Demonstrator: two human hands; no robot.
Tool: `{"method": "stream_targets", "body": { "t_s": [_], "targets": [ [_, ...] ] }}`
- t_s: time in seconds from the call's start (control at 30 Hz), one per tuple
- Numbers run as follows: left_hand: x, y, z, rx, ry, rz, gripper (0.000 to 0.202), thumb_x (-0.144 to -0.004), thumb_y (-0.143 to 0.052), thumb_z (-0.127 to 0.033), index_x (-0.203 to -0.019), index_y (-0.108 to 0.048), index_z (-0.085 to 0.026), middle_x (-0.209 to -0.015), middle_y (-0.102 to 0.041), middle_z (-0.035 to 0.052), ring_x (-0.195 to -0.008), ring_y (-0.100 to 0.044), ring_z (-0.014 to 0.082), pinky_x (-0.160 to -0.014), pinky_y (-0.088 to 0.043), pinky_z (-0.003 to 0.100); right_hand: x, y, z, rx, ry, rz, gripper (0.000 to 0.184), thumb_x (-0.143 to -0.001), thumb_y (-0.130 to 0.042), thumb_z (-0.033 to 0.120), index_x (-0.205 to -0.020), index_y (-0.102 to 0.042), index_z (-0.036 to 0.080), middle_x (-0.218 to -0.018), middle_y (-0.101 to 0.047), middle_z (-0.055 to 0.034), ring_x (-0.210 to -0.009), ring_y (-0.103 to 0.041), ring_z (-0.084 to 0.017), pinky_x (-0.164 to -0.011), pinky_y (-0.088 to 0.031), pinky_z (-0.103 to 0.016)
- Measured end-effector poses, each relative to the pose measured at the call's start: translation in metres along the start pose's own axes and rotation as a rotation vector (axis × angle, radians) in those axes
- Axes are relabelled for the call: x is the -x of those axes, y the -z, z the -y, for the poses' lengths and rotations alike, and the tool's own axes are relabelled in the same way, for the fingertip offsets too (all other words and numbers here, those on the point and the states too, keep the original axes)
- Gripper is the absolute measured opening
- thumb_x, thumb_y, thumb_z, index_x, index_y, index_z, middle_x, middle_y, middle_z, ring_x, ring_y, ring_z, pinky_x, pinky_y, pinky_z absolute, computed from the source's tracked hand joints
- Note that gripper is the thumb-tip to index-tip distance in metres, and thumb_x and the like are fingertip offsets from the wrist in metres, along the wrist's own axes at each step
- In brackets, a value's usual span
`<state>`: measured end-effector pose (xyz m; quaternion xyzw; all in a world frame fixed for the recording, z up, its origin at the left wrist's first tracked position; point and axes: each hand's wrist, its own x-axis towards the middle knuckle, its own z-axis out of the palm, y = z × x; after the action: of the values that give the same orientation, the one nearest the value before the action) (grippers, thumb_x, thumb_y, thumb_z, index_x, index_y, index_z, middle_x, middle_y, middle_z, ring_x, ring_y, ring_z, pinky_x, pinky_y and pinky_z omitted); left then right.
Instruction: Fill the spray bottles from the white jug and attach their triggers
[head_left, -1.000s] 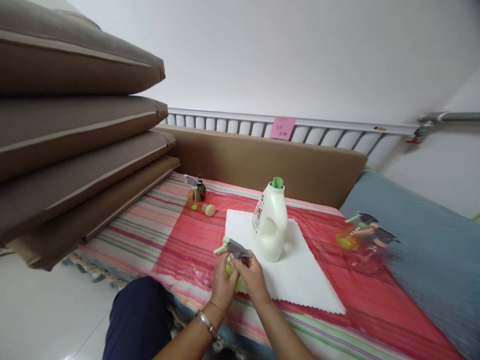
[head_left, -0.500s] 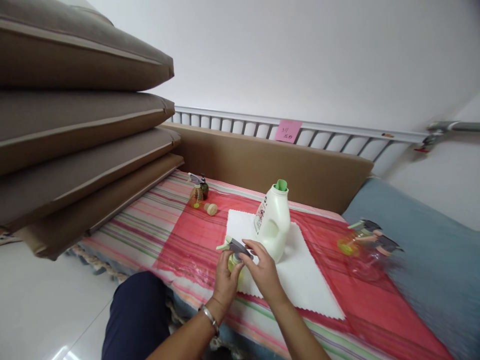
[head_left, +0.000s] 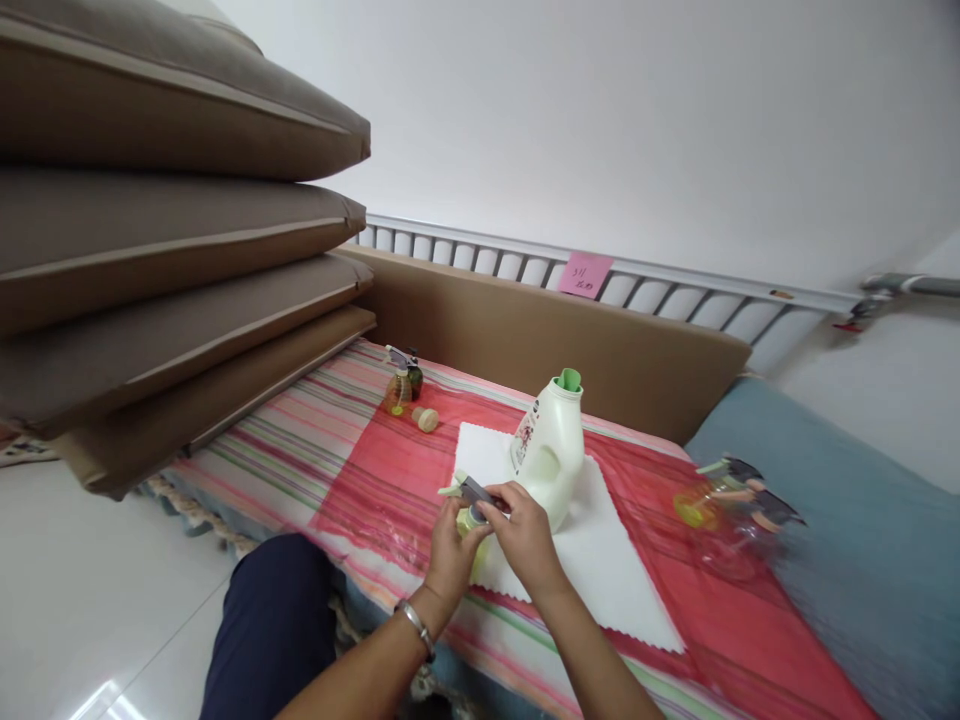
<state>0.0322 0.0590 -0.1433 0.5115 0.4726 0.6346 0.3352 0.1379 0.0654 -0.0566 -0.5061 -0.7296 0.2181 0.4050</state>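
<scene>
A small spray bottle (head_left: 471,520) with yellow-green liquid stands at the near left edge of a white cloth (head_left: 600,560). My left hand (head_left: 448,556) is wrapped round its body. My right hand (head_left: 525,535) pinches its grey trigger head (head_left: 474,491). Just behind them a white detergent jug (head_left: 551,450) with an open green spout stands on the same cloth. The bottle's lower part is hidden by my fingers.
The striped red cover (head_left: 375,470) lies over a bed. Two small bottles (head_left: 403,382) and a loose cap (head_left: 427,420) sit at the back left. Clear spray bottles (head_left: 731,495) lie at the right by a blue blanket (head_left: 862,540). Stacked brown cushions (head_left: 165,260) overhang the left.
The view has drifted slightly, and my right hand has shifted a little on the trigger head. Both hands stay on the spray bottle.
</scene>
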Motion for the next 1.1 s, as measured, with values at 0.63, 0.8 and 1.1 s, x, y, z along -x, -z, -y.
{"method": "stream_targets", "body": {
  "t_s": [0.63,0.8,1.1],
  "targets": [
    [-0.007,0.012,0.01,0.055,0.014,0.177,0.045,-0.069,-0.07,-0.032,-0.109,-0.057,-0.016,-0.106,-0.062,0.0082,-0.101,-0.054,0.0256,-0.092,-0.041,0.04,0.001,-0.005,0.003,0.036,0.014,0.009,0.008,-0.077,-0.055,0.023,-0.08,-0.062,0.02,-0.079,-0.06,-0.0036,-0.078,-0.058,-0.021,-0.074,-0.044,-0.034],
    [-0.012,0.016,0.007,0.087,0.014,0.256,0.028,-0.076,-0.062,-0.033,-0.1,-0.064,-0.016,-0.101,-0.066,0.0065,-0.101,-0.056,0.0242,-0.094,-0.04,0.038,0.0,-0.006,0.003,0.034,0.006,0.01,0.009,-0.077,-0.054,0.022,-0.081,-0.062,0.019,-0.079,-0.06,-0.0037,-0.078,-0.059,-0.021,-0.073,-0.044,-0.033],
    [-0.014,0.016,0.008,0.092,0.042,0.224,0.036,-0.073,-0.066,-0.034,-0.103,-0.061,-0.015,-0.104,-0.065,0.0084,-0.103,-0.055,0.0256,-0.094,-0.04,0.04,0.001,-0.006,0.002,0.04,0.005,0.011,0.009,-0.077,-0.054,0.022,-0.081,-0.063,0.02,-0.08,-0.06,-0.0033,-0.078,-0.059,-0.02,-0.074,-0.045,-0.033]
  ]
}}
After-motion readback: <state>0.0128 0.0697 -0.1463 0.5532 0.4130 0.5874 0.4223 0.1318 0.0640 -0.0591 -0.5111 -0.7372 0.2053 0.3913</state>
